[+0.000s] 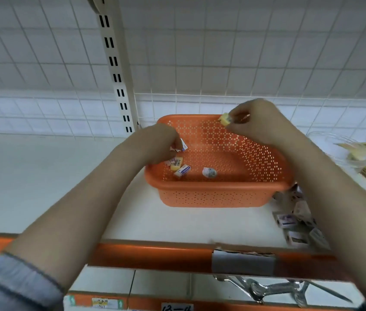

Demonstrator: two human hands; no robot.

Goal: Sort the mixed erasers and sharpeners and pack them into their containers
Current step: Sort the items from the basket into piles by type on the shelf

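Observation:
An orange perforated basket point(222, 196) stands on the white shelf. Inside at its left lie a yellow eraser point(176, 163), a white eraser with a blue sleeve point(182, 170) and an egg-shaped white item point(209, 172). My left hand point(157, 142) reaches into the basket's left side and grips a white eraser with blue print point(183, 144). My right hand point(256, 120) is raised over the basket's far right corner and pinches a small yellow piece point(224, 119).
A clear container of boxed white erasers point(296, 223) sits right of the basket, partly behind my right forearm. A clear bowl point(343, 147) with yellow packets stands at far right. An orange shelf edge point(155, 254) runs in front; metal tools point(274, 288) lie on the shelf below.

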